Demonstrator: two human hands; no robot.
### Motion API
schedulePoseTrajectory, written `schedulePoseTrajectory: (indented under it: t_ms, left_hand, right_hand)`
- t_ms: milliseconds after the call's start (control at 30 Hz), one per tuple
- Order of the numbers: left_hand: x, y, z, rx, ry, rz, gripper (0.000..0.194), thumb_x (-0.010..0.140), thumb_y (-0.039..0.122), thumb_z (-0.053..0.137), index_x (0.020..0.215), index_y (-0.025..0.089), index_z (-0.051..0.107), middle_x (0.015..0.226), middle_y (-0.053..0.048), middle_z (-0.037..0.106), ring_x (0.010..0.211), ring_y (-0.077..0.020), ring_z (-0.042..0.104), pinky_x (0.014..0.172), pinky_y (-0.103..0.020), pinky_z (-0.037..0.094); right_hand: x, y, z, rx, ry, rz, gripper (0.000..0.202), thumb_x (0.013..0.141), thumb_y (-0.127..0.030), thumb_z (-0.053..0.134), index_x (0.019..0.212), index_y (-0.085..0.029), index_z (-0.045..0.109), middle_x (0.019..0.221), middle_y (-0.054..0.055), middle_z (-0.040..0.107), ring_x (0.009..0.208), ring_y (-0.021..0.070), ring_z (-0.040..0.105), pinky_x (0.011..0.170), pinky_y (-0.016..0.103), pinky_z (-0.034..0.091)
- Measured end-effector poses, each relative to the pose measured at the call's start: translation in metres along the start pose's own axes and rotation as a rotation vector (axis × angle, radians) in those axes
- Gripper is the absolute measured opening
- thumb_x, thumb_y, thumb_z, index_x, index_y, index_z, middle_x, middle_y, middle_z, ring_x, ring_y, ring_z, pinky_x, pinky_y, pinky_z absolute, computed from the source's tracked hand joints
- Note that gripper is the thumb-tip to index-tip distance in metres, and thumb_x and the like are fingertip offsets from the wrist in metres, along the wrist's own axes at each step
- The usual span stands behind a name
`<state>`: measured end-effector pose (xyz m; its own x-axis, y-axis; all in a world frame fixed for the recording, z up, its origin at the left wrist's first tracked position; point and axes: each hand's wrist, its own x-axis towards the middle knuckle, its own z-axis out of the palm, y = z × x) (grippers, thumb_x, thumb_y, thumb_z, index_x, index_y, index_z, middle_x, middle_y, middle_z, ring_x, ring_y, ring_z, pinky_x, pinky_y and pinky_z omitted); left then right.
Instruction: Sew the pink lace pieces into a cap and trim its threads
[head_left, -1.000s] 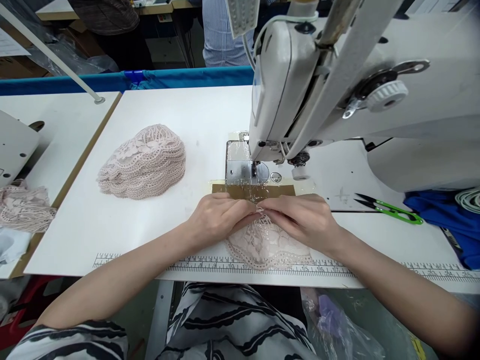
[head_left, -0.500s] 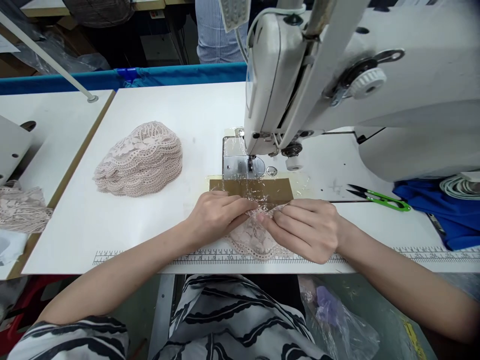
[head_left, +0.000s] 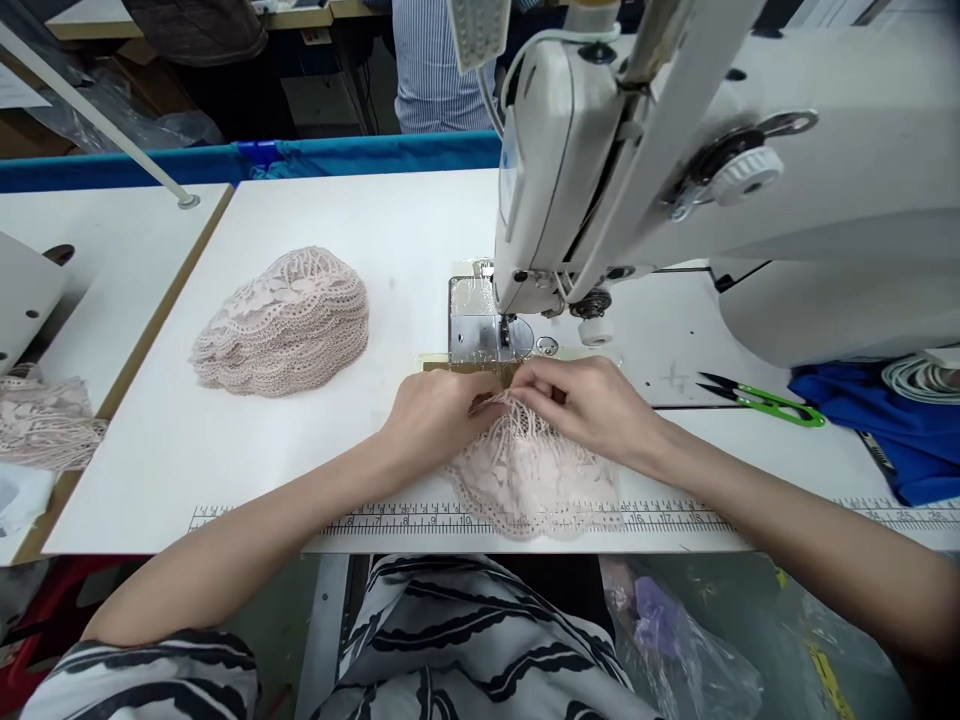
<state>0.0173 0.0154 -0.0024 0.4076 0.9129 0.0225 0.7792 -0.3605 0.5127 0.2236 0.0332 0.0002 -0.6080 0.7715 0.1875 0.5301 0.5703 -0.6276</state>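
A pale pink lace piece (head_left: 536, 480) lies fanned out over the ruler strip at the table's front edge, its top gathered between my hands. My left hand (head_left: 442, 415) pinches the upper left of the gathered edge. Close beside it, my right hand (head_left: 581, 400) pinches the same edge from the right. Just beyond my fingertips is the sewing machine's metal needle plate (head_left: 476, 337), with the presser foot (head_left: 506, 328) above it. A brown strip is mostly hidden behind my hands. To the left sits a stack of similar lace pieces (head_left: 285, 325).
The white sewing machine (head_left: 555, 170) overhangs the table at the right. Green-handled snips (head_left: 772, 402) and blue cloth (head_left: 862, 420) lie at the right. More lace (head_left: 49, 420) is at the far left. A person in a striped garment (head_left: 439, 75) is beyond the blue-edged table.
Both hands have moved up toward the needle plate, and their fingertips have come closer together. More of the lace shows, spread below them, with its top bunched.
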Motion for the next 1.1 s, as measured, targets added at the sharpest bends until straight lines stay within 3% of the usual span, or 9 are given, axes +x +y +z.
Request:
schedulePoseTrajectory:
  t_ms: [133,233,333,433,567,733,900,1000,1100]
  left_hand:
    - [-0.002,-0.006,0.013,0.229,0.219,0.107,0.035,0.085,0.031,0.076,0.113,0.017,0.061,0.088,-0.002,0.073,0.066,-0.0167,0.063,0.052,-0.028,0.037]
    - [-0.006,-0.007,0.016,0.443,0.396,0.364,0.022,0.090,0.024,0.070,0.109,0.015,0.063,0.099,-0.006,0.074,0.083,-0.0210,0.067,0.073,-0.037,0.046]
    - [-0.009,-0.005,0.016,0.570,0.488,0.550,0.012,0.093,0.011,0.062,0.102,0.016,0.067,0.101,-0.003,0.077,0.085,-0.0193,0.066,0.087,-0.041,0.043]
    - [-0.013,-0.002,0.016,0.625,0.451,0.597,0.015,0.095,0.010,0.059,0.101,0.017,0.070,0.112,-0.001,0.077,0.090,-0.0177,0.067,0.090,-0.041,0.042]
    - [-0.018,0.000,0.015,0.667,0.339,0.540,0.023,0.101,0.029,0.057,0.115,0.015,0.069,0.122,-0.003,0.075,0.103,-0.0193,0.067,0.091,-0.041,0.041]
    - [-0.020,-0.001,0.013,0.596,0.304,0.527,0.028,0.101,0.031,0.057,0.118,0.013,0.070,0.121,-0.004,0.075,0.111,-0.0222,0.067,0.093,-0.044,0.041]
    - [-0.010,-0.007,0.012,0.551,0.298,0.497,0.028,0.101,0.032,0.056,0.118,0.015,0.070,0.124,-0.004,0.074,0.116,-0.0239,0.066,0.095,-0.046,0.039]
    - [-0.002,-0.010,0.013,0.538,0.297,0.479,0.029,0.101,0.033,0.055,0.120,0.015,0.069,0.125,-0.003,0.073,0.118,-0.0247,0.065,0.096,-0.047,0.037]
    - [0.000,-0.011,0.013,0.549,0.283,0.470,0.032,0.102,0.034,0.052,0.124,0.015,0.067,0.125,-0.003,0.073,0.119,-0.0247,0.064,0.096,-0.047,0.037]
  right_hand:
    - [0.008,0.019,0.015,-0.121,0.084,0.025,0.018,0.097,-0.021,0.056,0.093,-0.018,0.073,0.068,-0.002,0.070,0.053,0.0108,0.059,0.052,0.025,0.043]
    - [0.007,0.022,0.018,-0.176,0.153,0.029,0.018,0.095,-0.022,0.058,0.094,-0.020,0.076,0.083,0.000,0.077,0.065,0.0140,0.066,0.056,0.027,0.046]
    - [0.007,0.023,0.017,-0.188,0.165,0.036,0.018,0.095,-0.023,0.059,0.094,-0.020,0.077,0.090,0.002,0.078,0.075,0.0172,0.069,0.062,0.029,0.048]
    - [0.008,0.025,0.018,-0.200,0.167,0.041,0.019,0.096,-0.023,0.058,0.094,-0.020,0.077,0.087,0.003,0.077,0.076,0.0187,0.068,0.064,0.031,0.048]
    - [0.009,0.028,0.020,-0.247,0.176,0.013,0.022,0.098,-0.027,0.056,0.102,-0.019,0.076,0.086,0.005,0.075,0.075,0.0190,0.066,0.065,0.031,0.047]
    - [0.001,0.026,0.006,-0.591,0.084,-0.128,0.036,0.103,-0.039,0.048,0.124,-0.020,0.070,0.096,0.009,0.073,0.082,0.0234,0.062,0.071,0.037,0.043]
    - [-0.007,0.022,-0.017,-1.010,0.204,0.088,0.042,0.102,-0.037,0.046,0.081,-0.016,0.075,0.076,0.012,0.069,0.074,0.0265,0.060,0.069,0.041,0.038]
    - [-0.009,0.017,-0.012,-0.900,0.223,-0.137,0.030,0.101,-0.024,0.049,0.093,-0.016,0.076,0.085,0.008,0.075,0.077,0.0230,0.062,0.072,0.039,0.040]
    - [-0.010,0.011,0.004,-0.789,0.174,-0.286,0.028,0.101,-0.016,0.049,0.119,-0.013,0.070,0.118,0.006,0.075,0.096,0.0215,0.064,0.075,0.036,0.040]
